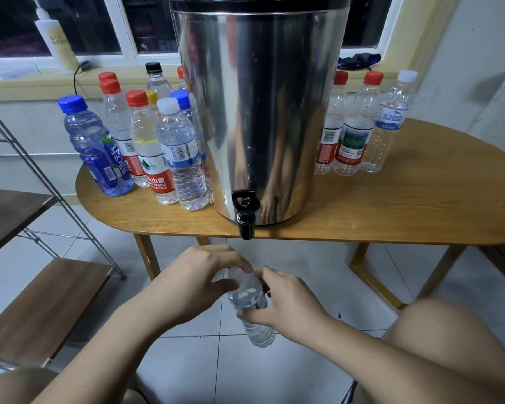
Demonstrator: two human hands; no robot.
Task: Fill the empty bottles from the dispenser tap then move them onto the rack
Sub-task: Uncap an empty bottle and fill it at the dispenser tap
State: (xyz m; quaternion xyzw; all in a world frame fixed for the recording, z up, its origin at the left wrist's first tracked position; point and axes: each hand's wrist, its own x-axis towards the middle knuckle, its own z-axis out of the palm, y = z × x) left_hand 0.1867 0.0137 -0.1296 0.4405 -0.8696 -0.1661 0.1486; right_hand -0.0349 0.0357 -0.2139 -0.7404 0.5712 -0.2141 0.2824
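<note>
While hanging in mid-air below table height, gripped from both sides: clear bottle (250, 298), roughly upright with a slight tilt, base over the floor tiles (216, 374). Right hand (286, 301) wrapped round the body, fingers curled across the front, thumb up near the shoulder. Left hand (200, 282) on top, fingers bent and closed round the neck end; cap area hidden under them, so cannot tell cap on or off. Fill level hard to read through the plastic. Sits in front of and lower than the black tap (245, 220), not touching it. Tap fixed at the base of the steel dispenser (260, 112), spout overhanging the front edge of the wooden table (391, 205). Left of the dispenser: tight cluster of capped bottles (146, 141), red, blue, white, yellow and black caps, several showing water. Right of it: three more bottles (353, 126) in a row, two red caps, one white, looking empty. Rack (41, 301) at far left, wooden shelves on a metal frame, apart from the table. Pump bottle (56, 39) on the windowsill (18, 72) behind.
</note>
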